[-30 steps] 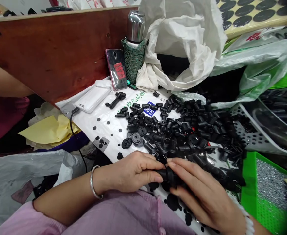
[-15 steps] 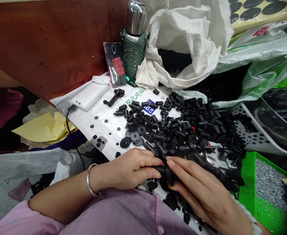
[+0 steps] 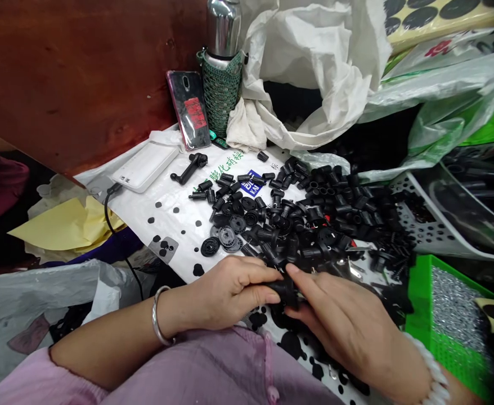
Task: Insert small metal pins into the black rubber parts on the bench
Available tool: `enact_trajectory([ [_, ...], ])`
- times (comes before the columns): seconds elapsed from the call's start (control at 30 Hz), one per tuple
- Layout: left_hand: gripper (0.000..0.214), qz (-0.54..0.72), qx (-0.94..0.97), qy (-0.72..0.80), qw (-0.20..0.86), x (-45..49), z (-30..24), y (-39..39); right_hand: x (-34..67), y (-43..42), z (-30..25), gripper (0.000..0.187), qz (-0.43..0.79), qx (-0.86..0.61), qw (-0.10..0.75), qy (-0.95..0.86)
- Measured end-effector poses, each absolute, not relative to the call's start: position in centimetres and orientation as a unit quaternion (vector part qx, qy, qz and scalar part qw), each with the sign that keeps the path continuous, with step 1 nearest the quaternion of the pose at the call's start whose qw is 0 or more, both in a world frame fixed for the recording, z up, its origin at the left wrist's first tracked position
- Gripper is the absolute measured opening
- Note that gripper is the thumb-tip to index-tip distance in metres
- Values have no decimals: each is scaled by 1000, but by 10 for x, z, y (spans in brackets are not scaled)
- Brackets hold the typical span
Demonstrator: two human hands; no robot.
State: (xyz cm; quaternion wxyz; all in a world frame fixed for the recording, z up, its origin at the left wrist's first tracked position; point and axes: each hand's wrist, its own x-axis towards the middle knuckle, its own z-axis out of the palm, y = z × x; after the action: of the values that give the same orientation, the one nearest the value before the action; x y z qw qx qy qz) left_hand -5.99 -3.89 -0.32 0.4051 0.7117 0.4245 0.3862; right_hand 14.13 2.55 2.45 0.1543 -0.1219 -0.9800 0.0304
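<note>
Centrally, both forearms angle inward over the lap. Left hand (image 3: 230, 289) and right hand (image 3: 344, 320) meet, fingers pinched closed on one small black plastic cylindrical part (image 3: 284, 288), just below the heap of loose black plastic parts (image 3: 318, 225). White printed plastic sheet (image 3: 175, 208) underneath: green Chinese characters, blue label — lettering unreadable.

A pale pink top (image 3: 196, 371) fills the view at 6 o'clock. It is soft and lightly creased, with a small matching pink button (image 3: 272, 392) on its front placket. Its left sleeve (image 3: 31, 377), the same pink with a ribbed look, ends high on the arm at 8 o'clock, so the forearm is uncovered. A plain, smooth silver bangle (image 3: 159, 315) circles the left wrist just behind the left grip (image 3: 230, 289). At 4 o'clock a bracelet of white beads (image 3: 435, 379) sits on the right wrist, behind the right grip (image 3: 348, 332).
</note>
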Motion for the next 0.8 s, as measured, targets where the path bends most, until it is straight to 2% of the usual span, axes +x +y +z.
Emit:
enact_trajectory([
  [0.07, 19, 387, 713, 444, 380, -59, -5, -41, 138, 26, 25, 36, 82, -153, 161, -972],
  [0.13, 21, 393, 712, 459, 358, -58, -6, -43, 135, 26, 26, 46, 107, -184, 162, -964],
  [0.23, 19, 392, 707, 454, 376, -59, -5, -44, 135, 24, 26, 59, 59, -178, 151, -971],
  [0.3, 18, 381, 710, 448, 387, -59, -4, -44, 135, 20, 24, 47, 51, -158, 163, -973],
  [0.37, 18, 387, 728, 454, 338, -56, -6, -45, 133, 15, 22, 33, 143, -188, 179, -955],
  [0.43, 22, 408, 752, 469, 218, -51, -11, -45, 128, 12, 20, 25, 327, -291, 156, -885],
  [0.5, 27, 417, 771, 473, 90, -46, -18, -44, 123, 11, 20, 30, 473, -383, 102, -787],
  [0.57, 30, 414, 781, 467, 17, -43, -23, -43, 120, 12, 22, 38, 525, -421, 67, -736],
  [0.63, 30, 418, 785, 456, 35, -41, -24, -41, 124, 14, 27, 41, 520, -423, 64, -739],
  [0.7, 27, 431, 775, 445, 126, -41, -19, -39, 131, 15, 32, 40, 477, -425, 83, -765],
  [0.8, 19, 421, 731, 445, 300, -41, -8, -37, 144, 13, 36, 50, 281, -365, 159, -873],
])
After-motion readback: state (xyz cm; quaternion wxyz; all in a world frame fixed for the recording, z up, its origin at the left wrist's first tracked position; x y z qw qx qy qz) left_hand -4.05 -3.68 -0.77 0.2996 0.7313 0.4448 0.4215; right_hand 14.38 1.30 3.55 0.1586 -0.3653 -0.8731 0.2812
